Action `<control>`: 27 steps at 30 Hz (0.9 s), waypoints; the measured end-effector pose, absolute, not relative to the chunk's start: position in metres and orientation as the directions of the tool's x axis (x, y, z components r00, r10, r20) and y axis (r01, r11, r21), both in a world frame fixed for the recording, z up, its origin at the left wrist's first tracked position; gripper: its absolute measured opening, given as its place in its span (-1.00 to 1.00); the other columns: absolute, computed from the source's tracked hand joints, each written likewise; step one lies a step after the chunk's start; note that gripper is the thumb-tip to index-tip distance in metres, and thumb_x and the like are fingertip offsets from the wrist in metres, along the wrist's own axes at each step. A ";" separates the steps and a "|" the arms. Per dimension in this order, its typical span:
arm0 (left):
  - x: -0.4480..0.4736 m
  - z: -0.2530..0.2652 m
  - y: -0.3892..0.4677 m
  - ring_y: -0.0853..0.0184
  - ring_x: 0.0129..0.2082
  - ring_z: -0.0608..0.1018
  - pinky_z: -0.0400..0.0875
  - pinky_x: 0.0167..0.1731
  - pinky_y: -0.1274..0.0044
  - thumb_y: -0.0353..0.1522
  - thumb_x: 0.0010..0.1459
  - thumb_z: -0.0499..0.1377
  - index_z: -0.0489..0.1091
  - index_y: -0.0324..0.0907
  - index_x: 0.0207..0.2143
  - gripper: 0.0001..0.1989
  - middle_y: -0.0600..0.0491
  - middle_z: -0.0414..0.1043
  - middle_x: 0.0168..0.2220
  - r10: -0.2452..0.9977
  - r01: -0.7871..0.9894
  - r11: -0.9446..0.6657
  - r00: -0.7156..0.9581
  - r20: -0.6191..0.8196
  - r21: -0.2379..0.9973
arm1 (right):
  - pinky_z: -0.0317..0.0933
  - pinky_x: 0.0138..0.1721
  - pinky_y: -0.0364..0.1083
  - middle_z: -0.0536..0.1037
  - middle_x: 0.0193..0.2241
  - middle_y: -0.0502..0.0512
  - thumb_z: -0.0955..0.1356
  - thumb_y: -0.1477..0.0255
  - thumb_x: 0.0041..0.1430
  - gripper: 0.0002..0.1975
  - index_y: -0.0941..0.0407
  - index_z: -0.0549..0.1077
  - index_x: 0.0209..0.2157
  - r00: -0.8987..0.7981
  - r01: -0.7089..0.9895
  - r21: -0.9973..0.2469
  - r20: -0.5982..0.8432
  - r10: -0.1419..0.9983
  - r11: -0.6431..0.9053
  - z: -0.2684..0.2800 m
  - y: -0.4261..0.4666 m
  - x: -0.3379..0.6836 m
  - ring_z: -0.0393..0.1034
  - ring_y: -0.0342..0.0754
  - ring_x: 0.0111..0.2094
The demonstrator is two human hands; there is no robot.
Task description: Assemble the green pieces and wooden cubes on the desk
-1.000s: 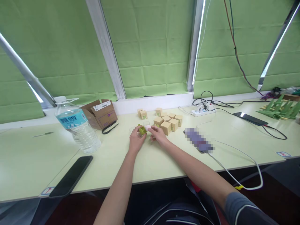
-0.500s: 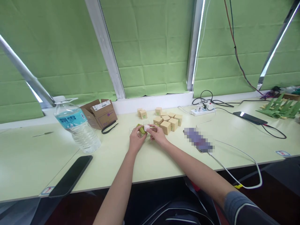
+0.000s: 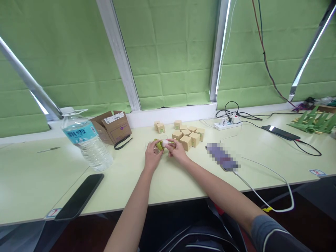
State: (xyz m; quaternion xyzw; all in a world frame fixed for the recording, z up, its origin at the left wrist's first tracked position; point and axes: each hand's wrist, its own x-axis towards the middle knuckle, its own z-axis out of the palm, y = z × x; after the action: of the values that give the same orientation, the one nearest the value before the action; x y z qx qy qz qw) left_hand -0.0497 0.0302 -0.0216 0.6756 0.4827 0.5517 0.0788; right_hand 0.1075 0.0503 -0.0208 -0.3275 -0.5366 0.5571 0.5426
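Olive green shows just below the frame's centre: our left hand (image 3: 152, 156) grips a small green piece (image 3: 159, 145) in its fingers, while our right hand (image 3: 178, 151) pinches a whitish piece (image 3: 165, 143) beside it. Should either pinch slacken, we might drop one onto the tabletop (image 3: 178, 185), near the small boxes (image 3: 186, 143) beyond.

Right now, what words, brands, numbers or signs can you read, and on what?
None reads clearly.
Blue label on water bottle: characters, too blurred.
White label, purple print on brown carton: too small.
Green labels on tan boxes: too small.
Two stickers on table: marks unclear.
Phone screen: pixelated.
Green piece in left hand, white piece in right hand: no writing visible.
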 end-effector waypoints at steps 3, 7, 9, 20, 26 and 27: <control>-0.050 -0.021 0.029 0.37 -0.32 0.45 0.37 -0.44 0.57 -0.45 0.07 0.26 0.46 -0.08 -0.01 -0.61 0.00 0.41 -0.11 0.741 0.576 -0.517 -0.068 0.668 0.633 | 0.29 -0.64 -0.21 0.60 -0.08 0.13 0.45 0.32 0.13 -0.61 0.08 0.43 -0.01 -0.208 -0.228 -0.958 0.223 0.952 0.174 -0.021 0.050 0.107 0.31 -0.31 -0.69; -0.050 -0.021 0.029 0.33 -0.27 0.48 0.41 -0.38 0.54 -0.44 0.08 0.26 0.46 -0.07 -0.01 -0.61 -0.01 0.42 -0.11 0.733 0.593 -0.524 -0.051 0.679 0.611 | 0.31 -0.63 -0.21 0.60 -0.05 0.14 0.43 0.33 0.16 -0.61 0.07 0.44 0.02 -0.216 -0.187 -0.965 0.224 0.950 0.185 -0.020 0.048 0.108 0.31 -0.30 -0.69; -0.050 -0.021 0.029 0.36 -0.32 0.46 0.41 -0.38 0.54 -0.43 0.07 0.26 0.47 -0.07 -0.01 -0.61 0.00 0.42 -0.12 0.736 0.595 -0.520 -0.053 0.675 0.613 | 0.33 -0.62 -0.20 0.60 -0.04 0.15 0.43 0.32 0.17 -0.61 0.08 0.44 0.04 -0.219 -0.168 -0.968 0.222 0.950 0.187 -0.020 0.048 0.108 0.32 -0.30 -0.68; -0.051 -0.024 0.031 0.47 -0.52 0.31 0.33 -0.46 0.56 -0.41 0.07 0.28 0.47 -0.08 -0.01 -0.62 0.04 0.40 -0.17 0.762 0.580 -0.503 -0.052 0.646 0.640 | 0.28 -0.62 -0.19 0.58 -0.04 0.15 0.38 0.29 0.23 -0.59 0.09 0.48 0.09 -0.237 -0.036 -0.958 0.284 0.929 0.284 -0.025 0.052 0.111 0.38 -0.25 -0.65; -0.052 -0.025 0.033 0.43 -0.49 0.35 0.37 -0.43 0.54 -0.40 0.06 0.28 0.47 -0.07 -0.01 -0.61 0.02 0.44 -0.14 0.771 0.595 -0.495 -0.034 0.635 0.633 | 0.32 -0.58 -0.17 0.59 -0.05 0.11 0.34 0.19 0.28 -0.58 0.05 0.47 0.10 -0.236 0.043 -0.945 0.305 0.923 0.323 -0.026 0.052 0.113 0.40 -0.23 -0.64; -0.052 -0.025 0.033 0.41 -0.47 0.37 0.38 -0.42 0.53 -0.40 0.06 0.28 0.47 -0.07 -0.01 -0.61 0.02 0.46 -0.13 0.770 0.596 -0.499 -0.028 0.637 0.630 | 0.33 -0.56 -0.16 0.60 -0.07 0.10 0.34 0.18 0.28 -0.58 0.06 0.48 0.09 -0.229 0.070 -0.938 0.316 0.921 0.340 -0.026 0.051 0.113 0.41 -0.23 -0.64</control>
State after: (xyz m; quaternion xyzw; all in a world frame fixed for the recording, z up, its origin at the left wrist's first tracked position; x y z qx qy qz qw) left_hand -0.0525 0.0328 -0.0253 0.6920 0.4936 0.5201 0.0839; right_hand 0.1135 0.0514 -0.0260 -0.3786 -0.6539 0.4323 0.4922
